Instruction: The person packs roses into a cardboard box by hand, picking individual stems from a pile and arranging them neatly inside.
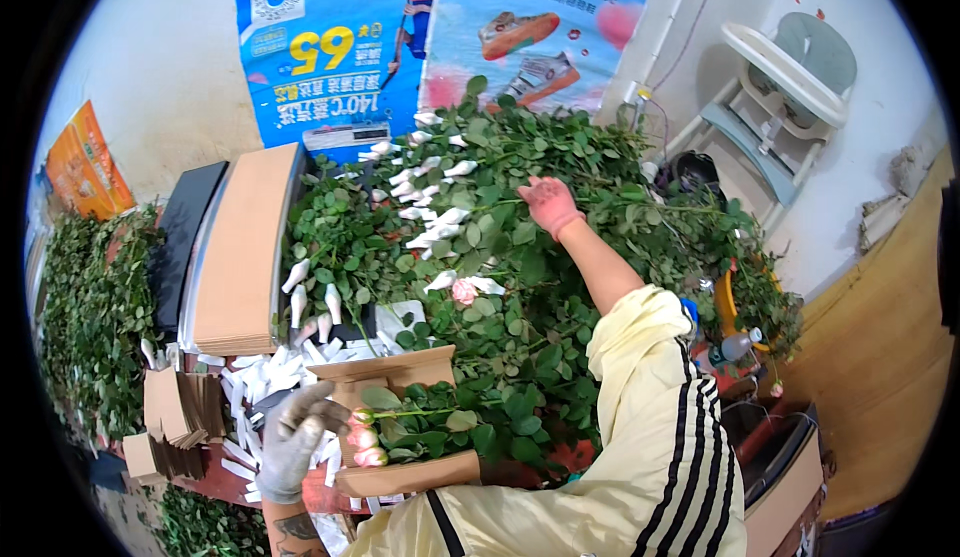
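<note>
My left hand [290, 440], in a grey-white glove, is beside a folded sheet of brown cardboard [405, 365]. Its fingers are loosely bent and apart, holding nothing I can see. Close to its fingertips, pink-and-cream roses [367, 440] lie in a row on the cardboard, their leafy stems [440, 422] pointing right. Farther off, my right hand [550, 205], in a pink glove, reaches into a big pile of leafy rose stems [550, 307]. Its fingers are closed low among the leaves; what they grip is hidden. White-sleeved rose heads [445, 219] stick out along the pile's left side, and one pink rose [464, 291] shows bare.
Stacked cardboard sheets [245, 247] stand left of the pile, with smaller cardboard pieces [180, 404] nearer me. White paper strips [265, 369] are strewn by my left hand. More greenery [90, 307] is at far left. A bottle [733, 347] and highchair [785, 87] are at right.
</note>
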The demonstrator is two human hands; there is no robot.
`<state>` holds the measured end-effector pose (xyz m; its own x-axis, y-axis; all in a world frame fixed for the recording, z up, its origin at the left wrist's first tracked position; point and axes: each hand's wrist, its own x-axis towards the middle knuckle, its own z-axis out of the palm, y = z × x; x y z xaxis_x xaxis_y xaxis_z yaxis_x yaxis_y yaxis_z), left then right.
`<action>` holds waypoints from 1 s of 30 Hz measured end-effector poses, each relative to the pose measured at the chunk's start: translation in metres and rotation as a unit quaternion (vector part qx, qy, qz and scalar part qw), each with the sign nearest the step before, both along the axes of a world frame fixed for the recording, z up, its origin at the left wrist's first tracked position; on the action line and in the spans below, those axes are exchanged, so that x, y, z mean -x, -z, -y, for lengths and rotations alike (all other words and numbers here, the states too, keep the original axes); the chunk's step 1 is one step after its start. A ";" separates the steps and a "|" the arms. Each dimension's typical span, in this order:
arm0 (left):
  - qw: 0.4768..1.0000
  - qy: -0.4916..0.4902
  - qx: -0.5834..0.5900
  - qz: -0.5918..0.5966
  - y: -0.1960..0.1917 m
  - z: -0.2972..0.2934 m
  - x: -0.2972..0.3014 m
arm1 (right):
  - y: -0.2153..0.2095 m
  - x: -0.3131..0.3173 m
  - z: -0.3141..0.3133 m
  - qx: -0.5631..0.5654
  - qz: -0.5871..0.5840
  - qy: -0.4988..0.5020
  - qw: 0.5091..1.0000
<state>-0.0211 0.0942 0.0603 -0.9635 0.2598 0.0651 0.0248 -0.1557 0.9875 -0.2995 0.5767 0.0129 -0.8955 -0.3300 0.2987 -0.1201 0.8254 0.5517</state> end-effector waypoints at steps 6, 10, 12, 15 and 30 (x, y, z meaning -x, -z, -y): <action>1.000 0.011 0.004 0.003 -0.003 -0.017 0.010 | -0.024 -0.003 0.012 0.070 -0.061 -0.073 0.993; 1.000 0.002 -0.016 -0.008 -0.012 -0.039 0.021 | -0.037 -0.004 0.015 0.080 -0.136 -0.144 0.977; 0.999 -0.012 -0.046 -0.006 -0.002 -0.042 0.028 | -0.040 -0.005 0.015 0.061 -0.140 -0.158 0.976; 0.995 -0.066 -0.062 0.029 0.001 -0.043 0.029 | -0.077 -0.066 0.086 0.074 -0.095 -0.204 0.971; 0.996 -0.004 -0.088 -0.022 -0.010 -0.068 0.046 | -0.095 -0.168 0.128 0.085 -0.093 -0.319 0.939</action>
<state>-0.0670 0.1622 0.0701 -0.9607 0.2327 0.1515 0.0698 -0.3260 0.9428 -0.1312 0.4483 0.1077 -0.4577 -0.7156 0.5276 -0.5349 0.6957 0.4795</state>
